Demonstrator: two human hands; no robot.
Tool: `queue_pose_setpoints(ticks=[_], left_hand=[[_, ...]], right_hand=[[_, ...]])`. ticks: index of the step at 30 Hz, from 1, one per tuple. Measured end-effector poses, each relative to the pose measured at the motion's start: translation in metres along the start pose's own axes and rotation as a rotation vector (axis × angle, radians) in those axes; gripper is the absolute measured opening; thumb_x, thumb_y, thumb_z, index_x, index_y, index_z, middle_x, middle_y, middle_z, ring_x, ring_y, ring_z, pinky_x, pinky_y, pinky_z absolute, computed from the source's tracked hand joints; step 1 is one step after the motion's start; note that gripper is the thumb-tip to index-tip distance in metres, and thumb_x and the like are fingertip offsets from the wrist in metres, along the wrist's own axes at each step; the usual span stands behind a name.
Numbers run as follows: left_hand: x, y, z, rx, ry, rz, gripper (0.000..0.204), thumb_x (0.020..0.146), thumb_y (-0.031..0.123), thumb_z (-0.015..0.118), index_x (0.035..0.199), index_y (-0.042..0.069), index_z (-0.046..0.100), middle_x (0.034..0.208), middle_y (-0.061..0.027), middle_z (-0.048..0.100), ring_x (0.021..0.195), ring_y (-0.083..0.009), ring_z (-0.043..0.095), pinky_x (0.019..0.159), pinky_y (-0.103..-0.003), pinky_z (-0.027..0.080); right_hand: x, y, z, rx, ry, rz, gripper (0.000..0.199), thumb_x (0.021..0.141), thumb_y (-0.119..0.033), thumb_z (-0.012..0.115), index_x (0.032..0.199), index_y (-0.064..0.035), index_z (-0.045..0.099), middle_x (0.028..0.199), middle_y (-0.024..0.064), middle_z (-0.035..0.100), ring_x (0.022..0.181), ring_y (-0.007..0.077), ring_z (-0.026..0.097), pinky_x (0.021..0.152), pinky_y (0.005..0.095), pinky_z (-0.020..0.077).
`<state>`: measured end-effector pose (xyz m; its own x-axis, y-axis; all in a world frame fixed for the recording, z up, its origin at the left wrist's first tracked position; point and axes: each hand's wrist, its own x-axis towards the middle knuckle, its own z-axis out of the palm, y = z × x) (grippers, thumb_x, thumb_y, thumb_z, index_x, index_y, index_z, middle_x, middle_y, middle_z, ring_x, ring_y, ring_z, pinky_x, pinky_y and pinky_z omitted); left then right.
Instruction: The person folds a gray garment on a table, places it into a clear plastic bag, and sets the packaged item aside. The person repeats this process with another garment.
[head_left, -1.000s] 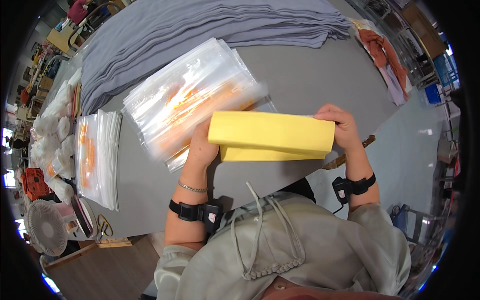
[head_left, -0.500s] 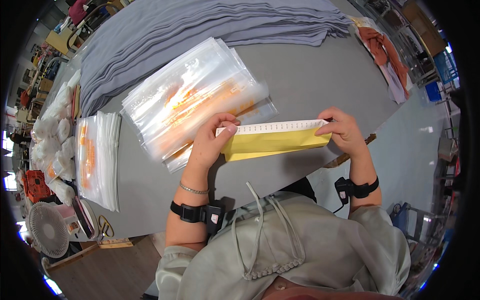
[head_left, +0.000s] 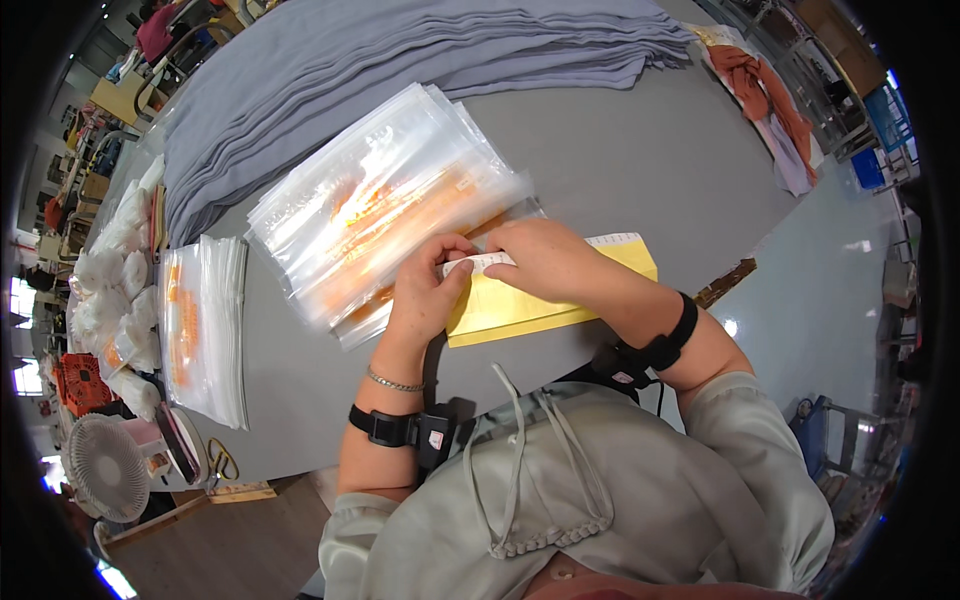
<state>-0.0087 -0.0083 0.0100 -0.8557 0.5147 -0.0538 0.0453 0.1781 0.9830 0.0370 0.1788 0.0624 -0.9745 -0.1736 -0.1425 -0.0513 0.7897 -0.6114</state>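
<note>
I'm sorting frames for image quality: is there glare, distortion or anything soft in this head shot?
Head view: strong fisheye bend, so the grey table edge curves and the corners go black; overhead light glares off the clear plastic bags and the shiny floor; both hands, left hand and right hand, and the yellow envelope look sharp; rim clutter is small and smeared.

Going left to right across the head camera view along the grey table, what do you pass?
White desk fan → smaller stack of clear plastic bags with orange print → large fanned stack of clear plastic bags → left hand → right hand → yellow paper envelope → orange cloth.
</note>
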Motion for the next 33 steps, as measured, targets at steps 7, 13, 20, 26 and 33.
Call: queue_pose_setpoints(ticks=[7, 13, 20, 26, 33], left_hand=[[-0.001, 0.004, -0.005, 0.1, -0.015, -0.032, 0.017, 0.082, 0.007, 0.067, 0.096, 0.0, 0.061, 0.086, -0.0035, 0.064, 0.079, -0.0097, 0.057, 0.072, -0.024, 0.048], [-0.002, 0.001, -0.005, 0.026, -0.017, -0.008, 0.01, 0.085, 0.007, 0.064, 0.091, 0.0, 0.062, 0.09, -0.0052, 0.068, 0.081, -0.0092, 0.058, 0.073, -0.024, 0.048], [0.0, -0.006, -0.003, -0.122, -0.014, -0.08, 0.012, 0.088, 0.009, 0.062, 0.09, -0.003, 0.062, 0.097, -0.0083, 0.07, 0.081, -0.0093, 0.059, 0.074, -0.025, 0.049], [0.002, -0.007, -0.002, -0.125, 0.014, -0.065, 0.014, 0.089, 0.011, 0.062, 0.09, -0.003, 0.062, 0.096, -0.0089, 0.071, 0.081, -0.0102, 0.061, 0.074, -0.025, 0.051], [0.001, -0.009, -0.003, -0.144, -0.034, -0.033, 0.012, 0.091, 0.01, 0.058, 0.094, -0.001, 0.059, 0.099, -0.0075, 0.069, 0.086, -0.0106, 0.059, 0.079, -0.026, 0.049]], right_hand=[[0.001, 0.01, 0.007, 0.052, 0.003, 0.036, 0.026, 0.081, -0.025, 0.065, 0.092, -0.0015, 0.063, 0.085, 0.0169, 0.064, 0.081, 0.0339, 0.061, 0.072, 0.042, 0.0474], [0.007, 0.008, 0.005, 0.254, -0.078, 0.116, 0.022, 0.082, -0.024, 0.065, 0.083, -0.0018, 0.065, 0.075, 0.0146, 0.064, 0.069, 0.0287, 0.061, 0.063, 0.0389, 0.0464], [-0.004, 0.017, 0.005, 0.258, -0.037, 0.14, 0.02, 0.08, -0.022, 0.067, 0.078, -0.0018, 0.064, 0.067, 0.0114, 0.061, 0.061, 0.023, 0.057, 0.057, 0.0362, 0.0444], [-0.062, 0.079, -0.039, 0.294, -0.016, 0.302, 0.017, 0.079, -0.018, 0.068, 0.077, -0.0016, 0.062, 0.067, 0.0039, 0.06, 0.061, 0.0129, 0.053, 0.056, 0.0297, 0.0435], [-0.092, 0.105, -0.042, 0.413, 0.005, 0.375, 0.016, 0.08, -0.013, 0.069, 0.084, -0.0001, 0.062, 0.07, 0.0009, 0.058, 0.067, 0.01, 0.052, 0.063, 0.0259, 0.044]])
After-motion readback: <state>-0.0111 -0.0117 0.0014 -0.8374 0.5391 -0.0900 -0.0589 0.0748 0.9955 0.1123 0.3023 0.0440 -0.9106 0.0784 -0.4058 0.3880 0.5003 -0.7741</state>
